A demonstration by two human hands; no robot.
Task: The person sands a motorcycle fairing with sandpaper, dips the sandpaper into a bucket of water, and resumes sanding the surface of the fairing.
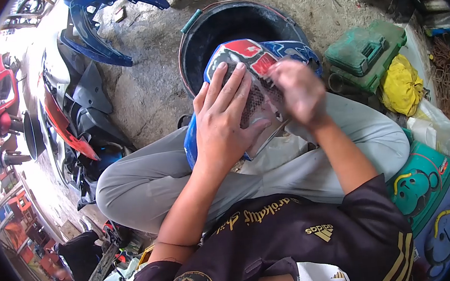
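A blue, red and grey motorcycle fairing panel with a honeycomb-patterned area rests across the lap, partly over a black basin. My left hand lies flat on the panel's left side, fingers stretched out and thumb apart. On the panel's right side is my right hand, its fingers curled in and smeared by motion. Whatever the right fingers press on or hold is hidden. Just left of those fingertips shows a red patch on the panel.
Blue body panels lie on the concrete at upper left, with dark and orange panels below them. At right sit a green tool case and a yellow bag. A person in dark clothing is at lower left.
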